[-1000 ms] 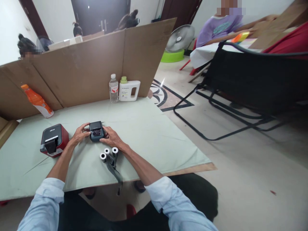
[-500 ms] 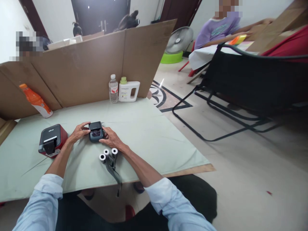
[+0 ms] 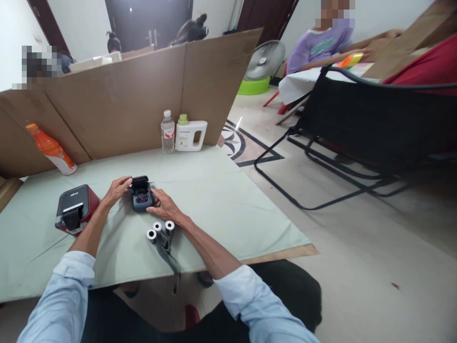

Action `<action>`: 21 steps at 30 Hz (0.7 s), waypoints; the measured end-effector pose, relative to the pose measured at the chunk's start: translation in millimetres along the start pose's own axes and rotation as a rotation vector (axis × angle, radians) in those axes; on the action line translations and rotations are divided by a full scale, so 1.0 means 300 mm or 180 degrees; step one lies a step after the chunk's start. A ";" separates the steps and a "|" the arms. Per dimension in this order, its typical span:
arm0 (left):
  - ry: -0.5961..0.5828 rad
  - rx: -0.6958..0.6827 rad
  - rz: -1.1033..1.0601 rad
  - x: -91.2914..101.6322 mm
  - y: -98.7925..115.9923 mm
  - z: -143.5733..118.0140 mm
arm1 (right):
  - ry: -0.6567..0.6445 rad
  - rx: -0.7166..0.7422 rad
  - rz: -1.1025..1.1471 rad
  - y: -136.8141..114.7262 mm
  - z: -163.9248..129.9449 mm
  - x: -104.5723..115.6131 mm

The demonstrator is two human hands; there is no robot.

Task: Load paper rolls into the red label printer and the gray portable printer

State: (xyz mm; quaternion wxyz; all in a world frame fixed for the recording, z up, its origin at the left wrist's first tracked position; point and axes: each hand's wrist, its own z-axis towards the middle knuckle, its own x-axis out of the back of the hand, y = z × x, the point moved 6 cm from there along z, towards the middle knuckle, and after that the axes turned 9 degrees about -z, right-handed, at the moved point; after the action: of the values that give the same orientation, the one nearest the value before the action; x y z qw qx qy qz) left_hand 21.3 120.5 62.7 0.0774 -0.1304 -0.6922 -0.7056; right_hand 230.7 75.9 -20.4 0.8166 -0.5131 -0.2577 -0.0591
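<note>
A small, rounded, dark grey-blue plastic printer (image 3: 141, 196) sits on the pale green mat of the table (image 3: 221, 200), its black lid tipped up, with the left hand (image 3: 117, 189) curled against its nine o'clock side, fingertips on the lid, and the right hand (image 3: 162, 205) cupped loosely round its four o'clock corner. Just beside it at six o'clock stand three white paper rolls (image 3: 159, 229) on a grey strap. Near at nine o'clock rests a boxy red-and-black printer (image 3: 75, 208); well apart at twelve, a clear water bottle (image 3: 167, 132) and a white jug (image 3: 191, 135) stand against the matte cardboard wall (image 3: 135, 95).
</note>
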 end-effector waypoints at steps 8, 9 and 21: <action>0.0434 0.0477 -0.0067 -0.024 -0.052 0.109 | 0.0008 0.0044 0.0055 -0.006 -0.003 0.001; 0.0469 0.0551 -0.0041 -0.026 -0.059 0.117 | 0.0008 0.0046 0.0051 -0.007 -0.004 0.002; 0.0416 -0.0591 0.0886 0.028 0.013 -0.053 | 0.0038 0.0077 0.0015 -0.004 0.001 -0.001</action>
State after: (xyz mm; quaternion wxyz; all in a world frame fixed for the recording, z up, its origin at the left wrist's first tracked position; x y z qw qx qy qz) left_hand 13.3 105.2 68.8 0.2068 -0.1854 -0.5928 -0.7559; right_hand 229.9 75.5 -19.3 0.8244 -0.5034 -0.2524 -0.0571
